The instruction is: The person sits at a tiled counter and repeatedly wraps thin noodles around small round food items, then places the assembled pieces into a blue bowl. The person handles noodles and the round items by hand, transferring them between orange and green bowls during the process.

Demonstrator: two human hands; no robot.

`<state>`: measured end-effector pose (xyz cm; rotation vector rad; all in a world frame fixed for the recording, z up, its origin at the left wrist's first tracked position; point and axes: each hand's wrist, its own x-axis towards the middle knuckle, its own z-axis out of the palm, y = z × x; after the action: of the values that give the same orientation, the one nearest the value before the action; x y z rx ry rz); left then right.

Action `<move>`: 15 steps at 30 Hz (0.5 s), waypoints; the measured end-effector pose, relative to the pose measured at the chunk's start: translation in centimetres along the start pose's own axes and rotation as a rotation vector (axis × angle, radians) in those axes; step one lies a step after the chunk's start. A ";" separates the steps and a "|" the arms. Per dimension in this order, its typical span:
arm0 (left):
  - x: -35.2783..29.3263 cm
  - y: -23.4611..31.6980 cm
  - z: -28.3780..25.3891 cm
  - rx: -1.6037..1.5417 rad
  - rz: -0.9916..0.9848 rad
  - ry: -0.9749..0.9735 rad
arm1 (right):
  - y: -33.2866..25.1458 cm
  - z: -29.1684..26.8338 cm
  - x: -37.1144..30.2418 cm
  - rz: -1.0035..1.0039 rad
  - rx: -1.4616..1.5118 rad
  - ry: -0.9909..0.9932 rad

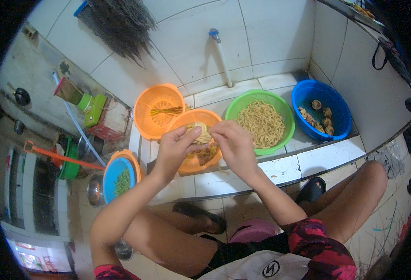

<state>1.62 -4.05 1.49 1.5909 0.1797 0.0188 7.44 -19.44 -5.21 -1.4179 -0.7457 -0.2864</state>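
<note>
My left hand (173, 150) is closed around a small rolled bundle of yellow noodles (201, 133), held above an orange basin (172, 169) that has noodle-like food and other orange-brown pieces inside. My right hand (235, 143) pinches at the right side of the same bundle, its fingertips together; what exactly lies between them is partly hidden. To the right, a green basin (287, 140) holds a heap of loose thick noodles (261, 125). Beyond it, a blue basin (345, 123) contains several rolled bundles (327, 122) like the one in my hand.
An orange colander (142, 105) with thin sticks (166, 111) stands behind, at the left. Nearer on the left are a light-blue basin (108, 179) of chopped greens, a metal bowl (95, 190) and a green appliance (94, 111). A pipe with a tap (222, 58) rises by the tiled wall.
</note>
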 end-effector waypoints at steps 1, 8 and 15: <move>0.0 0.1 0.0 -0.012 -0.004 0.017 | -0.1 0.3 -0.2 -0.016 -0.015 0.003; -0.3 0.5 -0.1 0.035 -0.017 0.054 | 0.6 1.5 -1.2 -0.097 -0.073 0.065; -0.3 0.8 0.1 0.061 -0.041 0.033 | 1.3 0.9 -0.8 -0.014 0.123 -0.085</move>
<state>1.39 -4.21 2.31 1.6484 0.2406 0.0080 7.37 -18.60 -6.68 -1.3152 -0.8290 -0.1889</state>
